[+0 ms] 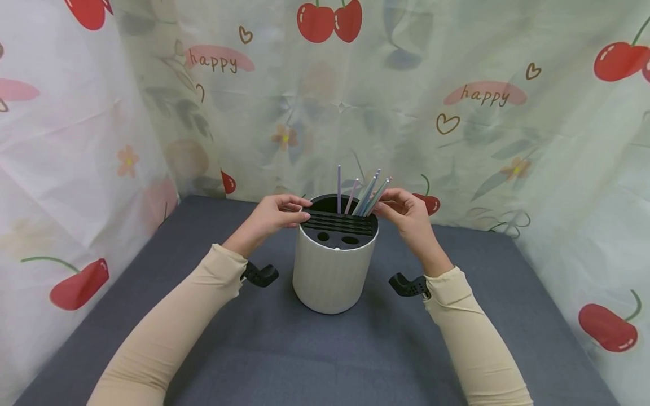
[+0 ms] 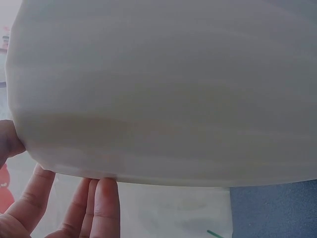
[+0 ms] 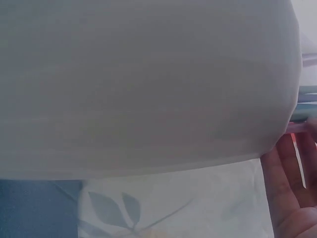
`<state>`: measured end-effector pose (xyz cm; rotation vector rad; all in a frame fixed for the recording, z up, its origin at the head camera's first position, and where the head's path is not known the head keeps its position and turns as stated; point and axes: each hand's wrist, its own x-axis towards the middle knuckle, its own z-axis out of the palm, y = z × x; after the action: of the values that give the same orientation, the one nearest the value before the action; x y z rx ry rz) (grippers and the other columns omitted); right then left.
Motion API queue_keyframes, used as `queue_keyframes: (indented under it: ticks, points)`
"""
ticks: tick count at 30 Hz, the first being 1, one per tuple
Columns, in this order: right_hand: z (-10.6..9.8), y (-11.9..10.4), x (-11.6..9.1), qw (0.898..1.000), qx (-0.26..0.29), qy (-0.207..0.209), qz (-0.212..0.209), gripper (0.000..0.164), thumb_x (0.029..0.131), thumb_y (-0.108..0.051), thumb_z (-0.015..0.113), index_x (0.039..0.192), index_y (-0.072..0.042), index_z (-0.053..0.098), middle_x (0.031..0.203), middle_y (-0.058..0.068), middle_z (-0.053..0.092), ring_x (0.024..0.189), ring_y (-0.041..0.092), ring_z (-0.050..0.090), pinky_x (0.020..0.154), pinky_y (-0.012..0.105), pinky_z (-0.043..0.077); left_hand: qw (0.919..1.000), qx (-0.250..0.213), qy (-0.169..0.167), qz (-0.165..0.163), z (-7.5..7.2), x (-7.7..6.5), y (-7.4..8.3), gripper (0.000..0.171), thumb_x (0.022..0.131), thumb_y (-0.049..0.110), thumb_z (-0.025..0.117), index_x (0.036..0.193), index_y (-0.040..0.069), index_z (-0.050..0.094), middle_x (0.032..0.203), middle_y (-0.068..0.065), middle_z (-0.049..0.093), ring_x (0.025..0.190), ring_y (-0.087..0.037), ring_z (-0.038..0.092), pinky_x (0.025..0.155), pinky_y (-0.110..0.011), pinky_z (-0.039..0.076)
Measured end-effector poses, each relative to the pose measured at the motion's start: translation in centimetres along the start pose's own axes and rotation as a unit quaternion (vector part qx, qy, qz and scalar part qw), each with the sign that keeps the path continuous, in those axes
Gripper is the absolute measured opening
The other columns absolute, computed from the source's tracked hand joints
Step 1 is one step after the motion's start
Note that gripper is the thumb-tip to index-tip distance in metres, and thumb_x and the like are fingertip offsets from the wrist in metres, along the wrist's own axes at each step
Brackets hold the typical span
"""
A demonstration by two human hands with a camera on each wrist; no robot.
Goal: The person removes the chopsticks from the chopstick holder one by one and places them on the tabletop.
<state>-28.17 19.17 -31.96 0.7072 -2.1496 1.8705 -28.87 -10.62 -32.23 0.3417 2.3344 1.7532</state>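
So on my feed the white holder (image 1: 332,279) stood on the desk (image 1: 284,349), roughly midway between its side edges, with the far edge behind it. The left hand (image 1: 270,221) gripped its top, and the right hand (image 1: 412,223) gripped opposite, by the thin sticks (image 1: 339,189); couldn't tell if it pinched one. A black slotted insert (image 1: 337,241) sat inside.

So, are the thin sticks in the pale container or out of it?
In: the thin sticks rise from the black opening at the back of the pale container, their lower ends hidden inside.
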Motion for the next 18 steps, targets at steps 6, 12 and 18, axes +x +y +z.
queue_keyframes:
  ticks: [6,12,18]
  points:
    - [-0.3,-1.4,0.8,1.0,0.002,0.007,-0.019,0.015,0.092,-0.004,0.064,0.106,0.001,0.064,0.099,-0.006,0.068,0.09,0.007,0.069,0.081,0.026,0.058,1.0,-0.002,-0.001,0.002,0.0,0.0,0.0,0.039,0.091,0.018,0.07,0.128,0.01,0.062,0.134,-0.013,0.052,0.124,-0.027,0.051,0.097,-0.043,0.051]
    - [-1.6,-5.6,2.7,0.993,0.069,0.027,-0.091,0.015,0.089,0.006,0.064,0.099,-0.004,0.068,0.098,0.001,0.071,0.086,0.011,0.07,0.077,0.028,0.059,1.0,0.002,0.001,-0.004,0.0,0.0,-0.1,0.039,0.091,0.019,0.07,0.128,0.012,0.063,0.134,-0.012,0.053,0.123,-0.027,0.052,0.098,-0.043,0.051]
    - [-4.7,-12.1,4.6,0.955,0.229,0.118,-0.144,0.023,0.083,0.014,0.066,0.105,0.009,0.062,0.095,0.016,0.066,0.077,0.025,0.069,0.07,0.036,0.061,1.0,-0.004,0.001,-0.006,0.0,0.0,-0.1,0.038,0.091,0.019,0.07,0.127,0.013,0.063,0.133,-0.011,0.053,0.122,-0.026,0.052,0.098,-0.043,0.051]
